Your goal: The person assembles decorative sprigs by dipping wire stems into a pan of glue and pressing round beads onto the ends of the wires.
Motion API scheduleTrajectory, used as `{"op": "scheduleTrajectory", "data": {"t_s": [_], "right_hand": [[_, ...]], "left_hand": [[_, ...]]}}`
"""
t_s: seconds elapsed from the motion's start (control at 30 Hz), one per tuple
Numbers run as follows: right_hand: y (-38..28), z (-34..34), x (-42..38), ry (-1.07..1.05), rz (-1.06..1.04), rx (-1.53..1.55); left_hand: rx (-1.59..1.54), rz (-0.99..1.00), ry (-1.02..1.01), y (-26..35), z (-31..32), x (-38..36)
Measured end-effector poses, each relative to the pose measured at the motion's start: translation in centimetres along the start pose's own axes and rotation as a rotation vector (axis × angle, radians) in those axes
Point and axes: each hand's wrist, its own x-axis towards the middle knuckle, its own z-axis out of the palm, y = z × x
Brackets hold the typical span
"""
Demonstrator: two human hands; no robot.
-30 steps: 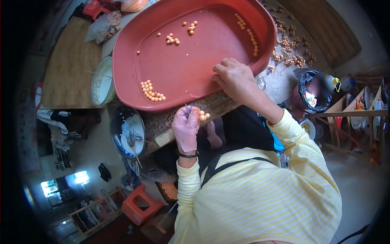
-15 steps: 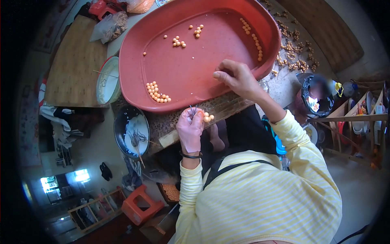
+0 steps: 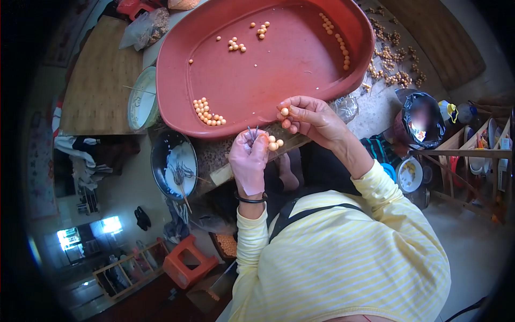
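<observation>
My left hand [image 3: 248,166], which looks covered by a thin pale glove, is closed on a small bunch of orange beads [image 3: 274,143]. Thin dark stems [image 3: 253,133] stick up from its grip. Just to the right, my right hand [image 3: 316,121] pinches a single orange bead [image 3: 285,111] between thumb and fingertips, a short gap from the bunch. Both hands are at the near rim of a big red tub [image 3: 257,91]. Inside the tub, loose beads [image 3: 207,114] gather in the near left corner, with more along the right wall and in small groups at the back.
A dark bowl [image 3: 159,177] with white stuff and dark stems stands left of the tub, near a white basin [image 3: 145,99]. Finished-looking bead sprigs [image 3: 394,67] lie on the right. An orange stool [image 3: 188,263] and a black-lined bin [image 3: 410,102] are on the floor.
My right hand has come down and left from over the tub's near right side toward my left hand, and a bead now shows in its fingertips. My left hand has barely moved.
</observation>
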Motion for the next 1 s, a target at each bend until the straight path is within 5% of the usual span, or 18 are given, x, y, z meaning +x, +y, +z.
{"op": "scheduleTrajectory", "data": {"t_s": [1.0], "right_hand": [[1.1, -0.1, -0.3, 0.027, 0.022, 0.05]], "left_hand": [[0.294, 0.18, -0.002, 0.9, 1.9, 0.4]]}}
